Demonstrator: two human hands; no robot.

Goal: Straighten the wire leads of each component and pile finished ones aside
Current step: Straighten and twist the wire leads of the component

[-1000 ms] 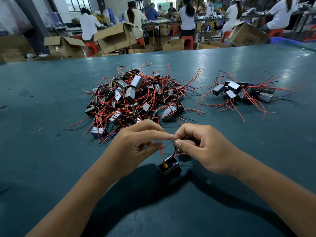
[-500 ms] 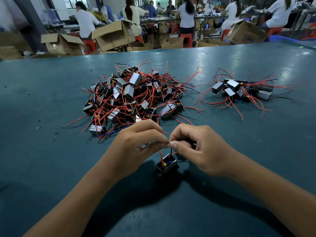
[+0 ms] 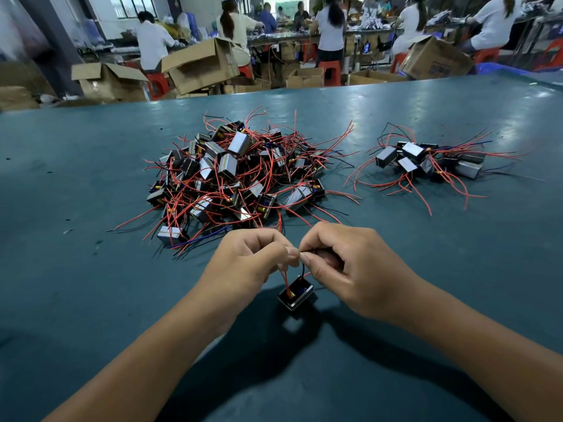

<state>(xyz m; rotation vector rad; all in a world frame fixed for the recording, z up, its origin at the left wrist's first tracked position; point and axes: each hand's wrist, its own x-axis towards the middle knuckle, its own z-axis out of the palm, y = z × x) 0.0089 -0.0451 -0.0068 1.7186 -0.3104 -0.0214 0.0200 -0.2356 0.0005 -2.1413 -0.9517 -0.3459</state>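
Observation:
A small black box component hangs by its red and black wire leads just above the teal table. My left hand pinches the red lead between thumb and forefinger. My right hand pinches the black lead, its fingertips touching those of the left. A large tangled pile of components with red leads lies beyond my hands. To the right lies a smaller pile of components with its leads spread outward.
Beyond the table's far edge stand open cardboard boxes and red stools. Several people in white shirts work at benches at the back. A few dark specks lie on the table at the left.
My hands have stayed pinched together on the leads. The component hangs a little lower below my fingers and has turned slightly. The view has tilted down a bit.

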